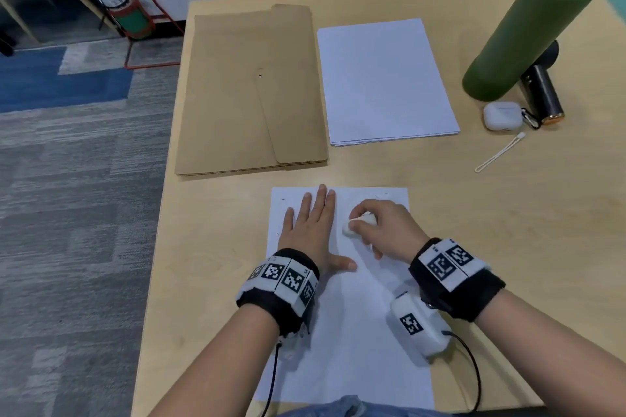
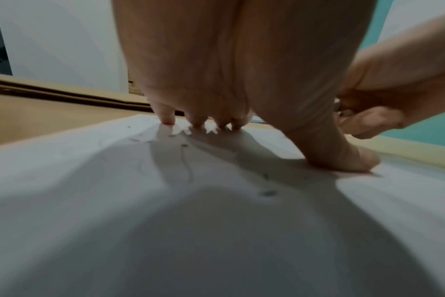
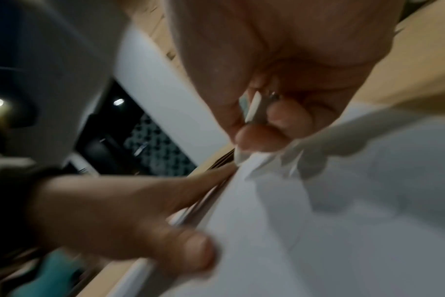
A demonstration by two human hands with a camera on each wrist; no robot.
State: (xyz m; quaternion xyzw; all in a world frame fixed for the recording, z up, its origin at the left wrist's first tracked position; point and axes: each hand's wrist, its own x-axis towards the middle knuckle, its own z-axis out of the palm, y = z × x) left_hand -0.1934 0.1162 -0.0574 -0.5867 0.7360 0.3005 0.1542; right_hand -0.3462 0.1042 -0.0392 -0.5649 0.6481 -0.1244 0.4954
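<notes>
Eraser (image 1: 352,226), small and white, sits pinched in my right hand (image 1: 382,227), thumb and curled fingers closed round it, its lower end touching the sheet of paper (image 1: 355,332) near the far edge; my left hand (image 1: 310,230) lies flat just beside it, fingers straight, thumb spread, pressing the sheet to the table (image 1: 508,230) and holding nothing; faint pencil marks (image 2: 186,160) show on the sheet below that palm; beyond the sheet lie brown envelopes (image 1: 250,88) and a stack of white paper (image 1: 386,78).
</notes>
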